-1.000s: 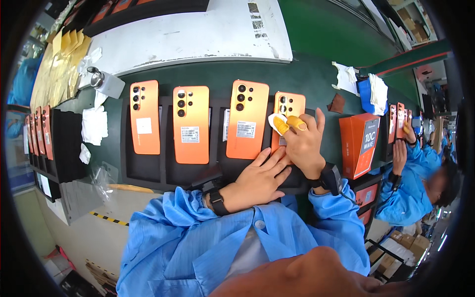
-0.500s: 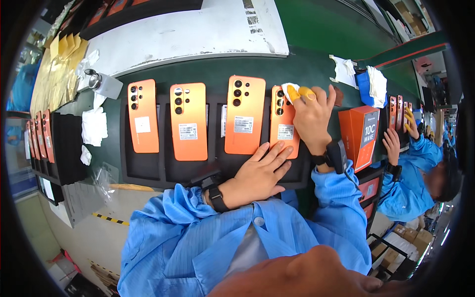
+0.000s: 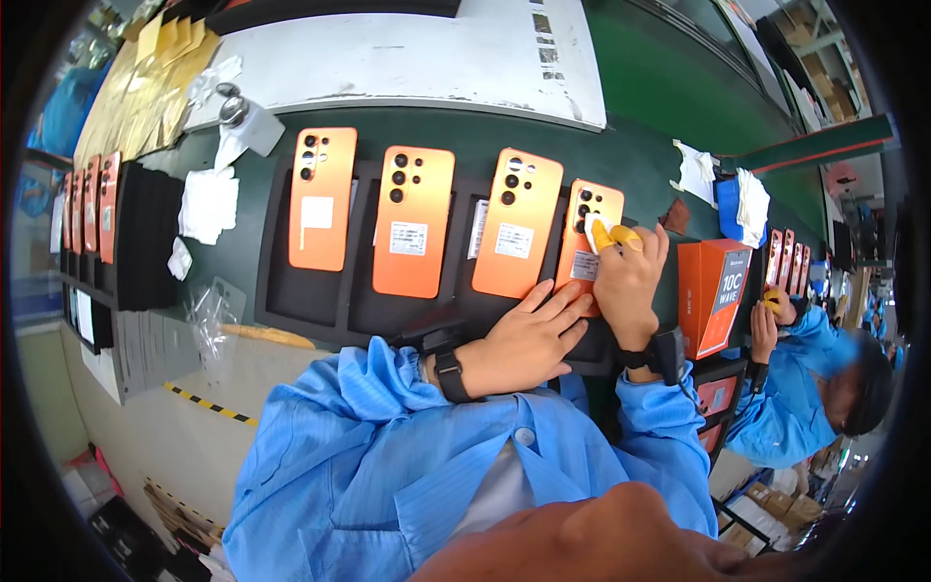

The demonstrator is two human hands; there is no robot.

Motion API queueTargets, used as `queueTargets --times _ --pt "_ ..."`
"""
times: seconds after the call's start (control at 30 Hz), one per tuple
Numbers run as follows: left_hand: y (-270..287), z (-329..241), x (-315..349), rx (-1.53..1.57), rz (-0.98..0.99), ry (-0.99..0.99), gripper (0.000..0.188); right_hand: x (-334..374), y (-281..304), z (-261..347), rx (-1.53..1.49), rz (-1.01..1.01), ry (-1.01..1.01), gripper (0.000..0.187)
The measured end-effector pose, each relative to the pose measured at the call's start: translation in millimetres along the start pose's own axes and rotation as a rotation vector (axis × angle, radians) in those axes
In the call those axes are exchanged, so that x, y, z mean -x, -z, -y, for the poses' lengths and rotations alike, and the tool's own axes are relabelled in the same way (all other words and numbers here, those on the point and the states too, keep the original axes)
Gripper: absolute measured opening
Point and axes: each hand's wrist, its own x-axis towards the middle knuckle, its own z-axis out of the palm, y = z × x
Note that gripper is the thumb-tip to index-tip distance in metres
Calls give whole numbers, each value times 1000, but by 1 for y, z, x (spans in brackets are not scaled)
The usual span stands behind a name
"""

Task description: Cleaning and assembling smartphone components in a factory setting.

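The rightmost orange phone (image 3: 609,202) lies back up, its dark camera lenses partly showing. My right hand (image 3: 628,291), with yellow finger cots on its fingertips, presses a folded white cloth (image 3: 592,231) to the phone's back beside the lenses. Fingers of my left hand (image 3: 519,344) lie flat and spread over the lower end of the same phone. To its left, a row of orange phones, one (image 3: 519,209) nearest, rests on a black compartment tray (image 3: 364,315); each carries a pale label. Part of the rightmost phone is hidden under my hands.
An orange phone box (image 3: 706,296) stands right of my hand, near a blue holder (image 3: 727,209) with white cloths. A pump bottle (image 3: 254,126) and white wipes (image 3: 207,204) lie left. More phones stand in a black rack (image 3: 145,233). A co-worker (image 3: 790,388) works at right.
My right hand has slid the cloth down from the top camera corner to beside the lenses. My left hand stays on the phone's lower end. The whole view has shifted.
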Motion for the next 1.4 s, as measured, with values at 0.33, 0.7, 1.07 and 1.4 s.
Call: queueTargets --times 0.33,0.7,1.07,1.4 --pt "36 13 45 -196 -115 270 68 -78 -22 46 -300 -36 289 30" --pt "30 19 49 -175 -149 252 67 -62 -22 63 -227 42 256 23" --pt "21 22 47 -172 -155 249 70 -66 -33 54 -190 54 299 22" --pt "25 25 44 -203 -141 249 69 -55 -35 51 -182 30 265 26"
